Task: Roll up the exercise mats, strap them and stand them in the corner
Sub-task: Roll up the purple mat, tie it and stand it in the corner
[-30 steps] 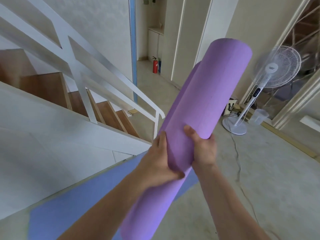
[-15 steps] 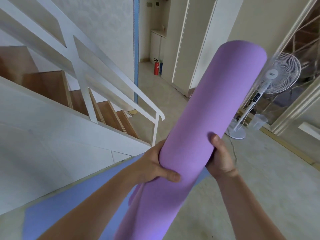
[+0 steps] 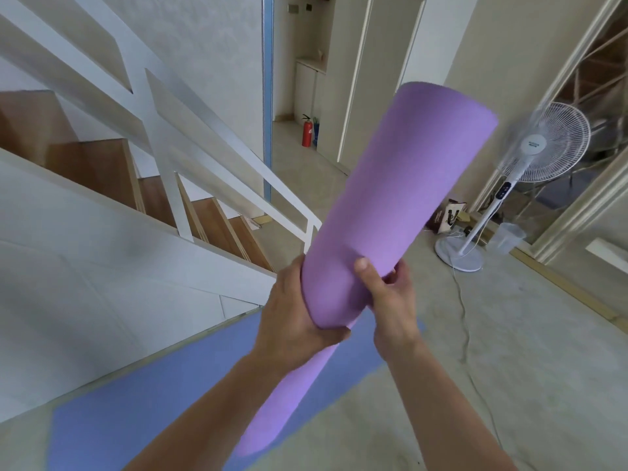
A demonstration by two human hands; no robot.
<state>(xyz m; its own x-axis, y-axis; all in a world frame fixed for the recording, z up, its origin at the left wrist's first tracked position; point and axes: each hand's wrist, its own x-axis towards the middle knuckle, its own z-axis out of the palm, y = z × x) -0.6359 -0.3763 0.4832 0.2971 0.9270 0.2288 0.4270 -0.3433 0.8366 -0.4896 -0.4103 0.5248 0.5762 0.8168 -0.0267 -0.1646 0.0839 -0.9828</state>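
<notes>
1. Staircase w/ wood treads fills the left side. Its white railing slopes down toward centre.
2. Floor, pale and concrete-looking, takes up the right and bottom.
3. Blue mat lies flat and unrolled on the floor along the foot of the stairs, running under both forearms.
4. Purple mat is rolled into a tube and held up off the floor. It is tilted, w/ the top end up and to the right and the bottom end down-left over the blue mat. Below the hands a narrower inner part of the roll sticks out.
5. Pedestal fan, white, stands on the floor at right, well apart from the roll. Its cable trails across the floor.
6. Left hand grips the roll's wide lower edge from the left. The thumb is hooked across the front and the fingers are wrapped round the back, mostly hidden.
7. Right hand grips the same edge from the right. The thumb is pressed flat on the front and the fingers are curled round the far side.
8. Clear plastic container sits just right of the fan base.
9. Red fire extinguisher stands in the far hallway by the cabinets.
</notes>
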